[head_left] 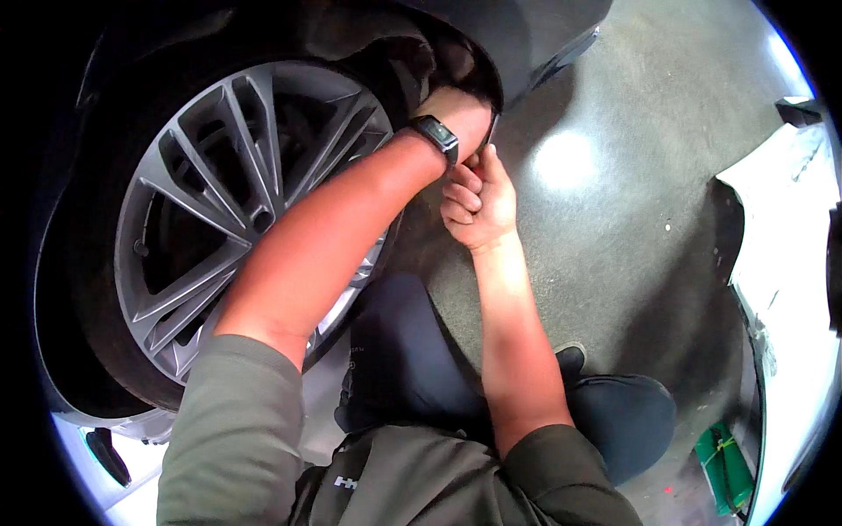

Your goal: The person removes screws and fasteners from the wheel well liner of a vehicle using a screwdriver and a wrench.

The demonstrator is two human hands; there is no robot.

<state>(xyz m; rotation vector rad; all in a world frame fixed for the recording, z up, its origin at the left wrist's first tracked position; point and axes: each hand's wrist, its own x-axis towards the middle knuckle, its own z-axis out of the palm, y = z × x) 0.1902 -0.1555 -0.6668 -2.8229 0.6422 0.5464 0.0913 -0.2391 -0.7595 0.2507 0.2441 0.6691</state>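
Observation:
My left hand [462, 110], with a dark watch [436, 131] on its wrist, reaches up into the wheel arch [488, 74] of a dark car. Its fingers are hidden behind the arch's edge. Just below, my right hand [482, 203] is closed, its fingers curled and the thumb pressed near the lower end of that edge. What it pinches, if anything, cannot be made out. Beside my left forearm is the car's wheel [261, 219], with grey multi-spoke alloy and a black tyre [96, 289].
My bent knees [395, 351] are close to the wheel, over a shiny grey floor [605, 228]. On the right lies a large white body panel [794, 254]. Near its lower end is a green object [726, 469] with a yellow strap. Dark bodywork [544, 35] overhangs my hands.

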